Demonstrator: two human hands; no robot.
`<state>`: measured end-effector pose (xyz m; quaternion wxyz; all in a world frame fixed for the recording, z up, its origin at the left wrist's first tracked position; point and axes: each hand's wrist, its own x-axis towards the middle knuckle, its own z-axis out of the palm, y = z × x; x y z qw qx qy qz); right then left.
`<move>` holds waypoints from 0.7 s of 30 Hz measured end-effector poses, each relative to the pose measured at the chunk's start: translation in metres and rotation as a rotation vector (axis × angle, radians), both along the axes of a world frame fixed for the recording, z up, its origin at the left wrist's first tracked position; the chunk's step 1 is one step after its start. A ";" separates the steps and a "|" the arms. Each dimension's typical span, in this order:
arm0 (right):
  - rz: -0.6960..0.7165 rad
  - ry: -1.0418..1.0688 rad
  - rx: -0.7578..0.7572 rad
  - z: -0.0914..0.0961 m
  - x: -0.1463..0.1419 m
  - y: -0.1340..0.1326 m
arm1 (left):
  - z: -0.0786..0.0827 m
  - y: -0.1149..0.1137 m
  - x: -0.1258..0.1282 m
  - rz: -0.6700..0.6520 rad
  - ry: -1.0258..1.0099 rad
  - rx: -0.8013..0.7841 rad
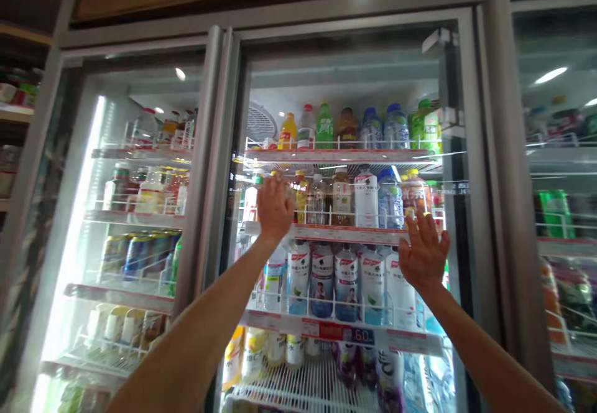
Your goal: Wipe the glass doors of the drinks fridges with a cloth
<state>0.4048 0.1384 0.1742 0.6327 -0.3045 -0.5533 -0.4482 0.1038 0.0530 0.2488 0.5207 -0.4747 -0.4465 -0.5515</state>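
Observation:
Both of my hands are raised in front of the middle glass door [345,83] of a drinks fridge. My left hand [275,209] is open with nothing in it, its fingers pointing up before the left end of the second shelf. Lower and to the right, my right hand [424,248] has its fingers spread, also empty, before the right end of that shelf. Whether either palm touches the glass, I cannot tell. Behind the glass, a white bottle [366,198] stands between the hands, and a row of clear-and-white labelled bottles [321,281] fills the shelf below.
A metal door frame [212,127] separates the left fridge section, with bottles and cans [137,254]. Another glass section [555,152] lies to the right, past a thick metal post [506,170]. Red price strips [345,333] run along the shelf fronts.

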 end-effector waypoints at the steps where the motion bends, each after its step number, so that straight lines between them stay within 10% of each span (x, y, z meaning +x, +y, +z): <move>1: -0.007 0.004 -0.004 0.000 0.000 0.000 | 0.002 -0.003 -0.013 0.004 -0.138 0.044; 4: -0.008 0.018 -0.012 -0.001 -0.001 0.001 | -0.018 -0.003 -0.008 0.030 -0.153 0.050; 11: 0.027 -0.008 -0.001 -0.003 0.004 0.004 | -0.079 0.009 0.060 0.055 0.647 -0.191; 17: 0.007 0.002 -0.032 -0.008 0.005 0.006 | -0.047 -0.008 -0.039 0.064 -0.011 0.026; 21: -0.013 0.011 -0.031 -0.009 0.004 0.007 | -0.063 -0.005 -0.029 0.040 -0.111 0.041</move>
